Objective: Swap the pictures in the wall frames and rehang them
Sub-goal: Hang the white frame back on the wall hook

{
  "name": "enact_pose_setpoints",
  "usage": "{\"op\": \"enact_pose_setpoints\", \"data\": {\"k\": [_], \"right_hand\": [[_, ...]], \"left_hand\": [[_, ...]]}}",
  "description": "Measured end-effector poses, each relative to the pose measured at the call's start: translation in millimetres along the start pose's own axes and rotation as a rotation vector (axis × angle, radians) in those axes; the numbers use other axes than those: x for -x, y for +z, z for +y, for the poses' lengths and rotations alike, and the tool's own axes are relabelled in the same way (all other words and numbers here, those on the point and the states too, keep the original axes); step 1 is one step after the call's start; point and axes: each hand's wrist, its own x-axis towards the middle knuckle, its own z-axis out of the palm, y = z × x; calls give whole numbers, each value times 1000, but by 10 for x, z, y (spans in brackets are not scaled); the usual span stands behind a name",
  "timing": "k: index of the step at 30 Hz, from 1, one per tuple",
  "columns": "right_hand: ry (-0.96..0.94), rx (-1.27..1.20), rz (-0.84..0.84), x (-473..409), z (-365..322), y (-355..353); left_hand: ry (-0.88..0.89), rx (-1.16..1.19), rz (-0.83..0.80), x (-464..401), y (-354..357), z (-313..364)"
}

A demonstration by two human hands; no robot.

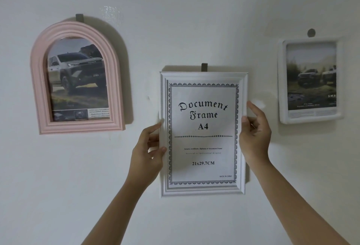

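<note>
A white rectangular frame (202, 191) with a "Document Frame A4" sheet sits against the wall in the middle, just under a grey hook (204, 68). My left hand (148, 151) grips its left edge and my right hand (255, 133) grips its right edge. To the left hangs a pink arched frame (41, 81) holding a picture of a white pickup truck. At the right hangs a white rounded frame (281, 81) with a picture of two off-road vehicles in a landscape.
The pink frame hangs from a grey hook (79, 18); the right frame hangs under a round grey hook (311, 32). A small patch of clear tape residue (110, 11) marks the white wall (194, 20) above.
</note>
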Motion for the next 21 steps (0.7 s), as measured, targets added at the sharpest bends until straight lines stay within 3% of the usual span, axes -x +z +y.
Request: {"op": "enact_pose_setpoints", "data": {"k": [8,14,21], "right_hand": [[-2,34,-12,9,-30,-31],[38,122,-51,127,-33,-71],[58,218,-68,289,-249,-105]], "left_hand": [[11,-25,7,34,3,10],[94,-194,20,145,1,41],[76,-272,16,222,7,85]]}}
